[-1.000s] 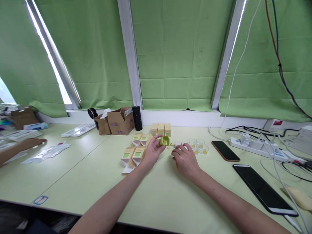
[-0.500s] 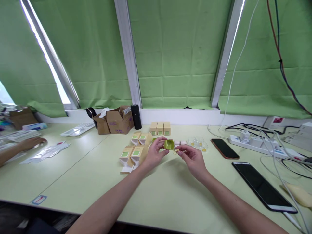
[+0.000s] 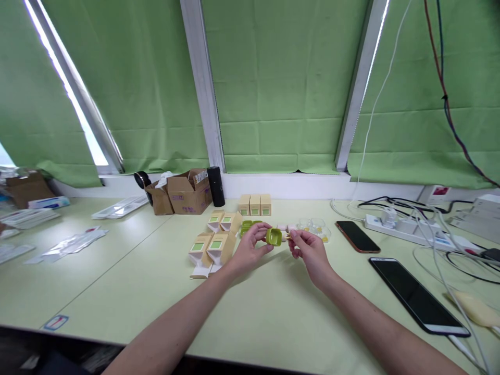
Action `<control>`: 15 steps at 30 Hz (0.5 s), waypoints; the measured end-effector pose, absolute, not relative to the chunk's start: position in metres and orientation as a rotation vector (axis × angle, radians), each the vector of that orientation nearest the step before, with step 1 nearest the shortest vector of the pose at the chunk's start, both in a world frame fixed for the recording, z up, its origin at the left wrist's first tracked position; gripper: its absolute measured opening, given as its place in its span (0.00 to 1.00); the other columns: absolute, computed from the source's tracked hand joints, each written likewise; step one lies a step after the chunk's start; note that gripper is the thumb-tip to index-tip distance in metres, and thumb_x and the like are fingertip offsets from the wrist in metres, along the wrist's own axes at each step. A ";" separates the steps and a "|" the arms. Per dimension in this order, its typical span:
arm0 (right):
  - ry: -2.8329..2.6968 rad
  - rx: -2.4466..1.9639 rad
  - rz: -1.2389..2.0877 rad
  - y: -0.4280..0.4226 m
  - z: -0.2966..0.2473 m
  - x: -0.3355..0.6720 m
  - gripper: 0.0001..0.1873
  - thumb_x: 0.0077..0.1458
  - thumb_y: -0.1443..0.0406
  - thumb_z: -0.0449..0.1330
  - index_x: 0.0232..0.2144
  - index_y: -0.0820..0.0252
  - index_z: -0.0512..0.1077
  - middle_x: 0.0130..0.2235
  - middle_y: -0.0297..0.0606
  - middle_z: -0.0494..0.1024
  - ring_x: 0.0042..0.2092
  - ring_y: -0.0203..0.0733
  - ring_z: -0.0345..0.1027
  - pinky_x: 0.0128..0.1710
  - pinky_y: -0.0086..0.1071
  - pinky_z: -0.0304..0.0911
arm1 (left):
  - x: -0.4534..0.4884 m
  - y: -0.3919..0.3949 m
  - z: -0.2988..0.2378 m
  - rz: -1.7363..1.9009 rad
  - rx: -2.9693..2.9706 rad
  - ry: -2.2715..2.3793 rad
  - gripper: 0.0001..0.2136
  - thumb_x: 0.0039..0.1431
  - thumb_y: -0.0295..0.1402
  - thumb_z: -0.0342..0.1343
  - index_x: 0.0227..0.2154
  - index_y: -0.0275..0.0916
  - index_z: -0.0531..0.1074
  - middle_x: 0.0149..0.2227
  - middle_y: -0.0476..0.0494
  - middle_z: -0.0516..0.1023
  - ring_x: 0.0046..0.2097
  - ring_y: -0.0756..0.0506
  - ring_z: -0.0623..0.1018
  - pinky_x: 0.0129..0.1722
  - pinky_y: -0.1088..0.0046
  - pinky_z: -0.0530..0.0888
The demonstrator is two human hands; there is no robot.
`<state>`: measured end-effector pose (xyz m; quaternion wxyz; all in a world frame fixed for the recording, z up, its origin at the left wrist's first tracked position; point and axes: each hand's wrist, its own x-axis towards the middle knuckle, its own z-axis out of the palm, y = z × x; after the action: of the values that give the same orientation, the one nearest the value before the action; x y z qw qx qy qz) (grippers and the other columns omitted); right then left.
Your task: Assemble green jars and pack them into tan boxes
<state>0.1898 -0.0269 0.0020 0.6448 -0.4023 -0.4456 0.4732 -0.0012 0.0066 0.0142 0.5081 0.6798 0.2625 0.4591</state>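
Note:
My left hand [image 3: 250, 249] pinches a small green plastic cap [image 3: 274, 237] just above the table. My right hand [image 3: 309, 250] is closed right beside it, fingertips pinched on a tiny pale piece [image 3: 288, 235] that touches the cap's right edge. More green caps [image 3: 247, 226] lie on the table behind my left hand. Open tan cartons with green labels [image 3: 213, 245] lie to the left. Three closed tan boxes [image 3: 254, 204] stand in a row further back. Clear plastic blisters with yellow bits [image 3: 314, 227] lie behind my right hand.
Two dark phones [image 3: 356, 236] [image 3: 414, 294] lie at right, with a white power strip [image 3: 406, 227] and tangled cables beyond. Brown cardboard boxes [image 3: 187, 191] and a black cylinder [image 3: 215, 186] stand by the window sill. Plastic bags [image 3: 66, 245] and trays lie at far left.
Both hands rose off the table and came together. The right hand picked up a tiny piece and brought it to the green cap. Another person's hand at far left has gone out of view.

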 end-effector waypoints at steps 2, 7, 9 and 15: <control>-1.022 -0.905 1.052 -0.028 0.003 0.190 0.26 0.45 0.43 0.72 0.27 0.61 0.78 0.23 0.34 0.73 0.25 0.33 0.62 0.22 0.27 0.56 | -0.001 0.007 0.013 1.099 1.635 0.634 0.23 0.54 0.35 0.69 0.50 0.40 0.67 0.48 0.36 0.80 0.54 0.39 0.78 0.54 0.61 0.72; -1.099 -0.822 1.014 -0.031 0.008 0.187 0.23 0.46 0.48 0.73 0.35 0.59 0.78 0.26 0.34 0.77 0.26 0.37 0.68 0.24 0.30 0.64 | -0.001 0.007 0.012 1.103 1.625 0.613 0.23 0.54 0.35 0.69 0.50 0.40 0.67 0.48 0.37 0.81 0.54 0.39 0.79 0.53 0.61 0.72; -1.131 -0.796 0.990 -0.031 0.007 0.187 0.22 0.46 0.50 0.73 0.37 0.58 0.77 0.27 0.35 0.78 0.28 0.39 0.71 0.25 0.32 0.67 | -0.001 0.007 0.012 1.108 1.620 0.606 0.23 0.55 0.34 0.69 0.50 0.40 0.68 0.48 0.37 0.81 0.54 0.39 0.78 0.54 0.61 0.72; -1.192 -0.780 0.901 -0.030 0.001 0.186 0.17 0.48 0.55 0.73 0.37 0.57 0.76 0.29 0.34 0.77 0.29 0.39 0.72 0.26 0.32 0.68 | -0.001 0.007 0.011 1.116 1.631 0.617 0.23 0.55 0.34 0.70 0.51 0.40 0.68 0.48 0.37 0.80 0.55 0.39 0.78 0.54 0.61 0.72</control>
<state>0.1857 -0.0302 0.0014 0.6655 -0.3453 -0.5279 0.3991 -0.0011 0.0065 0.0108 0.5103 0.6775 0.2562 0.4635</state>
